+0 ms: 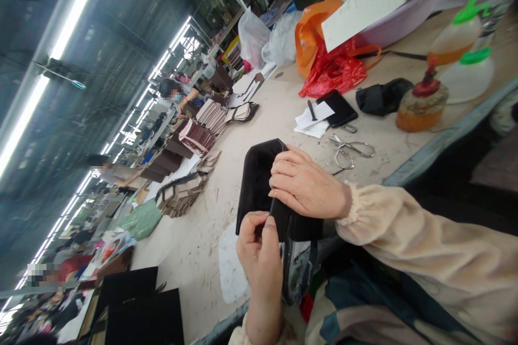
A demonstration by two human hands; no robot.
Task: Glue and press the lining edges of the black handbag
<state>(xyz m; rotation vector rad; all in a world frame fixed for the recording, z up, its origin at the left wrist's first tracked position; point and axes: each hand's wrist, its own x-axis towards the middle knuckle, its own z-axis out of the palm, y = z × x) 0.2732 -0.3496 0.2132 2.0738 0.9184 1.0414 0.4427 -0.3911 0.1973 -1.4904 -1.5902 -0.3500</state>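
Observation:
A black handbag lies at the front edge of the worktable, its flap raised and its dark lining showing. Two black handles hang over the edge toward my lap. My left hand pinches the rim of the bag's opening between thumb and forefinger. Just above it, my right hand wraps over the same rim, fingers bent into the opening. Whether anything small sits between the left fingertips cannot be made out. A pair of scissors rests on the table beyond my right hand.
Glass bottle with red top, green-capped bottles, a black pouch and red plastic bag stand to the right. Stacked brown panels line the far edge. Black panels lie lower left. Co-workers sit beyond.

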